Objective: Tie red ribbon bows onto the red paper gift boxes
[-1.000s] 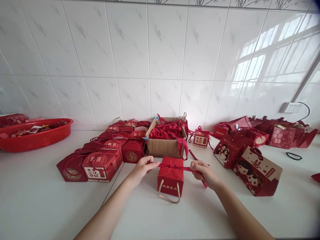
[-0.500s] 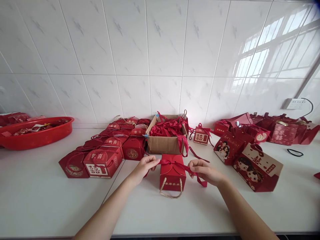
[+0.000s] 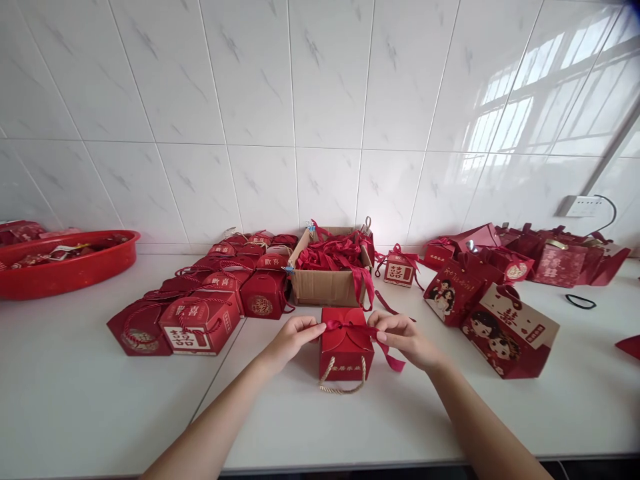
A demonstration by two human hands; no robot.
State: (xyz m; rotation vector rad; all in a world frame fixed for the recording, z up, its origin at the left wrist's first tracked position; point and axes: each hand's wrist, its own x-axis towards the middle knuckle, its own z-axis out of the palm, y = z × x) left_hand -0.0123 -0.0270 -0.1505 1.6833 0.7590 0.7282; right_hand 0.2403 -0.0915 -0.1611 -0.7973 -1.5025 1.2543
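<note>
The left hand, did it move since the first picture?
Yes, the left hand moved a little to the right, judged against the carton behind it.

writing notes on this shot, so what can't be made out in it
All in the head view:
Inside of centre box: hidden by its closed flaps.
Ribbon where pinched: hidden by the left hand and right hand.
Floor of carton: hidden by heaped ribbons.
Basin: cut off by the left edge.
Red thing, far right: cut off by the right edge.
</note>
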